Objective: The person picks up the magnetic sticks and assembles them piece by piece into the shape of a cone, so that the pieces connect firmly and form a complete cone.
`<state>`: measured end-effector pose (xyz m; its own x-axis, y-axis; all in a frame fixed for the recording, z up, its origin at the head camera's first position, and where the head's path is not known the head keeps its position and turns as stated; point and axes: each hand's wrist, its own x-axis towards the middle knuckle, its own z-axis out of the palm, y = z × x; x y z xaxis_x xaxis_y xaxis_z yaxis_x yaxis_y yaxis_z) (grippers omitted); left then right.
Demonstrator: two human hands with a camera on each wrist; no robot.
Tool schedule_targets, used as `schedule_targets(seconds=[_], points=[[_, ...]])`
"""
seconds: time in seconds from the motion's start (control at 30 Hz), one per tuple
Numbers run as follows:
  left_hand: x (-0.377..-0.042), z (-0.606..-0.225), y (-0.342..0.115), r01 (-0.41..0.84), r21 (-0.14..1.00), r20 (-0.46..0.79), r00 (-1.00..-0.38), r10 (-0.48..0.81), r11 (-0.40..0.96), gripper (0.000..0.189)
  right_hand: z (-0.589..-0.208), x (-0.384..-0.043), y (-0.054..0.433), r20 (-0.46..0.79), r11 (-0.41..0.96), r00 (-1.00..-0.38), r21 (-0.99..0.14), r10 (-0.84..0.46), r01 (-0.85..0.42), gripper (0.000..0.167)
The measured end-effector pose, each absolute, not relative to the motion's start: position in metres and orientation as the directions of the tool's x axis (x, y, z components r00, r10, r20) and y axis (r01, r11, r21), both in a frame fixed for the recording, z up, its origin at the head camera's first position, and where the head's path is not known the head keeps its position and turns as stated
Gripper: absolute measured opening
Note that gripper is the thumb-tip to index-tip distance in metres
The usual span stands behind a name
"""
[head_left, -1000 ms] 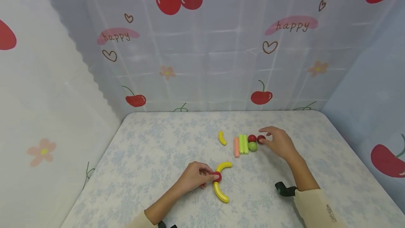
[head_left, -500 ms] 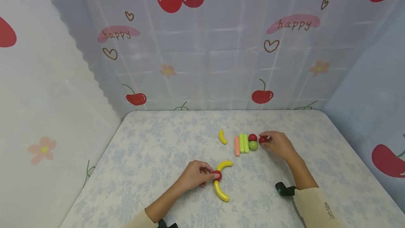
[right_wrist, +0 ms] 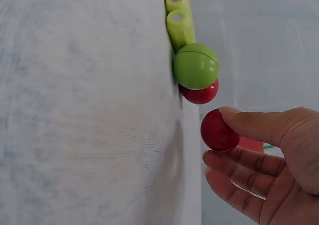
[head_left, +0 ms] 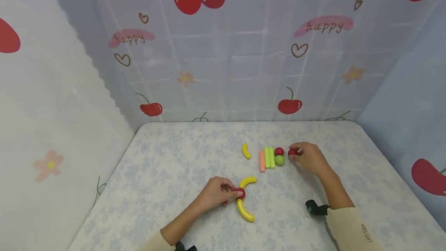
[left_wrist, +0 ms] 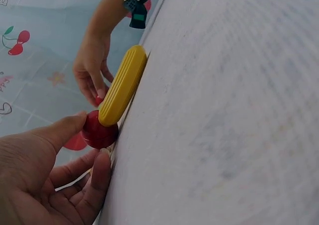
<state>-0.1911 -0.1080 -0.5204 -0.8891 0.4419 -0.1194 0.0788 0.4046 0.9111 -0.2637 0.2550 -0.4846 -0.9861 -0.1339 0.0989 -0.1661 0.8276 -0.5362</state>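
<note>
My left hand [head_left: 215, 194] pinches a red ball [left_wrist: 98, 134] between thumb and fingers, low at the tabletop. A yellow curved rod [head_left: 248, 181] meets this ball on its far side, and another yellow curved rod [head_left: 246, 211] meets it on the near side. At the back right, my right hand [head_left: 310, 159] has a second red ball [right_wrist: 218, 130] between thumb and fingertips. That ball stands a little right of a green ball [right_wrist: 196, 65] and a third red ball [head_left: 279, 151], with a gap between.
Left of the two balls lie light green rods [head_left: 270, 158] side by side and a salmon rod [head_left: 262, 161]. A shorter yellow curved rod [head_left: 246, 151] lies farther left. The patterned tabletop [head_left: 167, 158] ends at a cherry-print curtain [head_left: 223, 88].
My right hand's fingers have closed on the red ball and drawn it rightward, away from the other balls. My left hand keeps its pinch in the same place.
</note>
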Motion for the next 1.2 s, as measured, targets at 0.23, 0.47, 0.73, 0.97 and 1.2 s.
schedule_targets(seconds=[0.23, 0.47, 0.73, 0.97, 1.2], points=[[-0.196, -0.518, -0.111, 0.085, 0.899, -0.133, -0.881, 0.453, 0.430, 0.023, -0.469, -0.255, 0.250, 0.155, 0.818, -0.974, -0.530, -0.162, -0.221, 0.037], [-0.214, -0.510, -0.107, 0.148, 0.884, -0.061, -0.903, 0.424, 0.442, 0.028, -0.460, -0.245, 0.246, 0.184, 0.809, -0.965, -0.529, -0.184, -0.255, 0.038], [-0.235, -0.506, -0.089, 0.238, 0.810, -0.052, -0.881, 0.470, 0.535, 0.031, -0.452, -0.225, 0.236, 0.219, 0.770, -0.946, -0.550, -0.240, -0.323, 0.037], [-0.241, -0.508, -0.076, 0.307, 0.762, -0.054, -0.847, 0.528, 0.570, 0.024, -0.458, -0.211, 0.221, 0.216, 0.727, -0.926, -0.575, -0.309, -0.376, 0.037], [-0.238, -0.504, -0.073, 0.303, 0.761, -0.060, -0.847, 0.528, 0.573, 0.017, -0.464, -0.204, 0.203, 0.145, 0.700, -0.923, -0.612, -0.358, -0.368, 0.038]])
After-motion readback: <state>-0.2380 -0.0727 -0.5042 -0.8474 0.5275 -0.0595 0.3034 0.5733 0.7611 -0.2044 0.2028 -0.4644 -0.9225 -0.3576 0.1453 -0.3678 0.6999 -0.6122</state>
